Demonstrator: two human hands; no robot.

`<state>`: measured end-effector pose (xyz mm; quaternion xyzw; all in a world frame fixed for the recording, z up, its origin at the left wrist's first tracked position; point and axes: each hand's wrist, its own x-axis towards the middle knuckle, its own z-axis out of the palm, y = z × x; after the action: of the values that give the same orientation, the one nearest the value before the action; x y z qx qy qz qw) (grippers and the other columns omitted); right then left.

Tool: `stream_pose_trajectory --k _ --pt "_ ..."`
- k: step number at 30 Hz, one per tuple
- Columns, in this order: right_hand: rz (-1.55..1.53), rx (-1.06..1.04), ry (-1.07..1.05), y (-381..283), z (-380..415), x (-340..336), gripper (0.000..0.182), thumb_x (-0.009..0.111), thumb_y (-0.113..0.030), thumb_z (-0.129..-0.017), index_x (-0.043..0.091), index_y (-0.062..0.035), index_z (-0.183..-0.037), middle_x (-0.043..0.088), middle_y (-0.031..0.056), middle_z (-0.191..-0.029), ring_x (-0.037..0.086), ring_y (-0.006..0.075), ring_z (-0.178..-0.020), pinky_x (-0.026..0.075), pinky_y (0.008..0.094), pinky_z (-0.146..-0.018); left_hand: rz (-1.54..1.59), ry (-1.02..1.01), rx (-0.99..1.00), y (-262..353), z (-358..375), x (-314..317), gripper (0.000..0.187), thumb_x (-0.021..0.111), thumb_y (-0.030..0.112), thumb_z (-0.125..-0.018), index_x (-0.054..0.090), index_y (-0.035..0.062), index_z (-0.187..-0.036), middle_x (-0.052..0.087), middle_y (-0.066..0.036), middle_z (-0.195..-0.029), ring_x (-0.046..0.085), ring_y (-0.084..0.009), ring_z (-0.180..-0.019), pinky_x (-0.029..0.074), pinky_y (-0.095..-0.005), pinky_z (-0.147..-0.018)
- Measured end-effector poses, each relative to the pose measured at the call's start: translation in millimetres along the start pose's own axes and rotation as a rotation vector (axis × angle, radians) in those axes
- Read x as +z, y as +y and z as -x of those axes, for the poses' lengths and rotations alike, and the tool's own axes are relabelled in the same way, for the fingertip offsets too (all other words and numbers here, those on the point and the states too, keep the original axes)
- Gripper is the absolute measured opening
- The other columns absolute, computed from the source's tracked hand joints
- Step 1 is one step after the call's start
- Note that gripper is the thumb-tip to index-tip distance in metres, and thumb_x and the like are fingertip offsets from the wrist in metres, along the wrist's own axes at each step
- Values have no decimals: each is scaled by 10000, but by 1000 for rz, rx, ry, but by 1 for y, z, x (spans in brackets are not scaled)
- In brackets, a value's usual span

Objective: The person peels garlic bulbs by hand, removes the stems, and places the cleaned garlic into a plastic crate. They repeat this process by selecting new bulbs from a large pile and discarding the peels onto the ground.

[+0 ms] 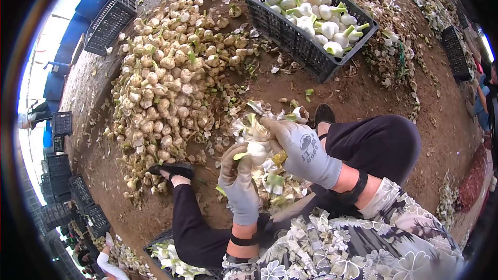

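My left hand, in a grey-white glove with a soiled palm, pinches a peeled white garlic bulb whose short green stem points left. My right hand, gloved the same way, is closed just right of the bulb. A narrow grey knife blade sticks out past its fingers, and something yellow, perhaps the handle, shows under the palm. Loose garlic skins lie below and around both hands. To the left spreads a large heap of unpeeled garlic bulbs.
A black crate of peeled garlic stands ahead. Another crate with garlic sits by my left leg. Skins litter the ground to the right. Stacked crates line the far left, and other people are at both edges.
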<state>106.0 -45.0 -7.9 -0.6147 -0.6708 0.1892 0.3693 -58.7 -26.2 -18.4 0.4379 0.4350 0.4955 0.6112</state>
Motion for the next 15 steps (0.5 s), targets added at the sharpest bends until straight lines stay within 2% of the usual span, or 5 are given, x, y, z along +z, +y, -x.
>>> stream_pose_trajectory --k 5,7,10,12,15 --pt "88 91 -229 0 5 1 503 631 28 -668 584 -70 -1159 596 124 -878 612 328 -839 475 408 -689 242 -5 -123 -2 2 -7 264 581 195 -963 572 2 -1144 621 -96 -1110 611 -172 -989 504 -318 -879" --pt "114 114 -381 5 6 5 359 601 -63 -748 620 -107 -1104 610 142 -911 637 319 -833 504 405 -676 436 -16 -234 1 -1 -17 246 584 165 -957 579 21 -1157 629 -112 -1140 610 -225 -1061 513 -362 -900" --pt "90 -63 -824 4 11 10 198 595 -79 -752 647 -94 -942 615 136 -912 643 312 -868 508 411 -717 578 17 -241 -12 -5 -33 257 528 217 -979 567 83 -1195 621 -85 -1175 607 -219 -1083 551 -359 -839" --pt "48 -74 -865 9 21 13 195 596 -81 -753 643 -92 -943 618 134 -923 644 309 -878 507 410 -731 772 28 -255 -14 -9 -37 290 488 283 -988 561 149 -1236 620 -50 -1180 607 -191 -1068 551 -329 -828" --pt "-38 -34 -886 8 17 12 257 593 -60 -748 649 -87 -997 629 133 -988 639 316 -917 506 402 -771 726 87 -323 -18 -14 -48 310 483 305 -992 553 149 -1250 619 -47 -1179 606 -179 -1059 548 -329 -865"
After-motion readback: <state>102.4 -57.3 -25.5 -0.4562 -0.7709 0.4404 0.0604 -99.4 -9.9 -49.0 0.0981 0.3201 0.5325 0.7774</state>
